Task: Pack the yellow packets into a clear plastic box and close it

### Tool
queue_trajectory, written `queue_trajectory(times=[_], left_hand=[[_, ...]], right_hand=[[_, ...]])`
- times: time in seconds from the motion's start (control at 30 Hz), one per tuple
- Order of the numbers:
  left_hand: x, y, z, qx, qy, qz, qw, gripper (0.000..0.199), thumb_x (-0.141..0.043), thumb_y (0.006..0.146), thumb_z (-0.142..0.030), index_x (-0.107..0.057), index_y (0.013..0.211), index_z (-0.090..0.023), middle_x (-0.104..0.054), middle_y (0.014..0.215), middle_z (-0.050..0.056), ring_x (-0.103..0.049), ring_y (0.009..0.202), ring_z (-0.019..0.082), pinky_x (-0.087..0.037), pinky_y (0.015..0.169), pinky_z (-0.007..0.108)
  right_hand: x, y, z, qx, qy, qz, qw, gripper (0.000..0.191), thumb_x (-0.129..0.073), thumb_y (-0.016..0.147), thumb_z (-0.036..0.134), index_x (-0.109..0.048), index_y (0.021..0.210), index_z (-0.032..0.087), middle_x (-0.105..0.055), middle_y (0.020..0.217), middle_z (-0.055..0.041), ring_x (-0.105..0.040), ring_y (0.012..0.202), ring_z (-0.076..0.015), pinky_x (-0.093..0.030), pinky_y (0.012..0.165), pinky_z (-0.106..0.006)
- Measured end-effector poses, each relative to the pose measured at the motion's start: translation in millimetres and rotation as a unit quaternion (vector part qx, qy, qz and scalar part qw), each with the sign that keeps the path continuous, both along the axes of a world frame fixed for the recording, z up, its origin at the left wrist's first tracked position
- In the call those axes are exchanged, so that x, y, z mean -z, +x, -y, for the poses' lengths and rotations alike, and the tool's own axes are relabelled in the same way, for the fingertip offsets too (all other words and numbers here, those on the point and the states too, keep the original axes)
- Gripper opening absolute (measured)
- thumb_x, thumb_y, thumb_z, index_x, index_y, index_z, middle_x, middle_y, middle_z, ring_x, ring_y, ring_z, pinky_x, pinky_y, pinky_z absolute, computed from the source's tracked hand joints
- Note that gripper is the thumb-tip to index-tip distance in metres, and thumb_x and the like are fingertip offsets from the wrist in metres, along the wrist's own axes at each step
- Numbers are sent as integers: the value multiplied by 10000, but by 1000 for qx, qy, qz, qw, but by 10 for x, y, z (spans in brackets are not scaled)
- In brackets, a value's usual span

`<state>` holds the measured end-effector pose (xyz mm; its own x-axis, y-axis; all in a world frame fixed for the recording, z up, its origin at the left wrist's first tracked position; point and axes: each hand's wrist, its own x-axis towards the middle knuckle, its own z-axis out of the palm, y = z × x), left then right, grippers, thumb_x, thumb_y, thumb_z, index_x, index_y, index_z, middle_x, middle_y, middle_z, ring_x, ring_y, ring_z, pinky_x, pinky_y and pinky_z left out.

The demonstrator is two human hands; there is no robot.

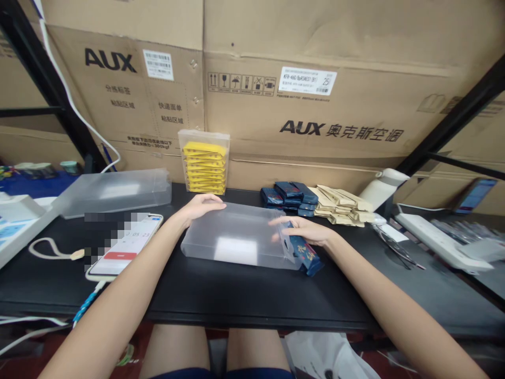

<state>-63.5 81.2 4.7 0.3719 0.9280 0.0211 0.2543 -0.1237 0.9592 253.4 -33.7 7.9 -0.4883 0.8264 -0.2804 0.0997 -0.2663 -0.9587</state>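
Note:
A clear, frosted plastic box (236, 226) lies flat on the black table. At its upper left corner, my left hand (203, 206) rests with fingers curved against the edge and holds it. My right hand (302, 229) is at the box's right end, its fingers partly seen through the plastic. A dark blue packet (306, 255) with gold and red print lies under that hand, partly in the box's open end. Behind are a pile of dark blue packets (290, 196) and a stack of beige packets (341, 202).
An upright clear box holding yellow packets (205, 166) stands at the back. Another clear box (122, 189) and a phone (126, 247) are left. A white bottle (384, 187), glasses (398, 247) and a power strip (437, 239) are right. Large cartons (339, 110) rise behind.

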Motion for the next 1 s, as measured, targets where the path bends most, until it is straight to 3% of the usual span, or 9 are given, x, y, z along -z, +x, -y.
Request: queue_trajectory(times=[0.2,0.33,0.6,0.7,0.83,1.0], left_hand=[[-6,6,7,-1,3,-4,1000,382,-795,504,-461,-702,778,-212,-706,875,26,-617,908,210,-401,862,310],[5,4,-4,2,0,0,1000,394,-796,504,-468,-700,783,-207,-704,879,26,-618,901,203,-402,865,306],[10,52,23,45,-11,21,999,403,-795,531,-448,-688,819,-188,-700,893,41,-616,909,199,-401,889,321],[8,89,53,48,-9,18,999,401,-793,534,-452,-688,812,-183,-697,881,42,-614,904,199,-399,889,325],[-2,127,89,65,2,21,998,396,-787,540,-457,-687,802,-178,-692,851,36,-615,886,201,-404,879,332],[-8,154,123,68,7,16,998,391,-781,554,-456,-678,805,-175,-684,844,34,-614,865,194,-412,860,327]], right_hand=[[28,-21,2,33,8,-36,999,380,-733,728,326,-627,1037,132,-729,943,-135,-693,910,-196,-540,711,-227],[20,-122,20,52,-13,-62,997,426,-727,734,320,-592,1107,164,-725,970,-137,-707,826,-180,-539,605,-201],[-83,-324,56,143,-34,-54,988,341,-676,778,245,-610,1106,179,-721,897,-67,-696,831,-165,-543,730,-237],[-82,-355,68,147,-31,-27,988,308,-690,761,271,-636,1049,178,-703,857,-46,-676,724,-139,-539,684,-235],[-45,-410,80,127,1,-4,992,248,-695,746,333,-662,933,172,-578,551,45,-513,451,-84,-538,634,-271],[-39,-489,103,90,69,118,986,332,-532,838,502,-607,853,179,-460,420,72,-430,371,-89,-428,471,-232]])
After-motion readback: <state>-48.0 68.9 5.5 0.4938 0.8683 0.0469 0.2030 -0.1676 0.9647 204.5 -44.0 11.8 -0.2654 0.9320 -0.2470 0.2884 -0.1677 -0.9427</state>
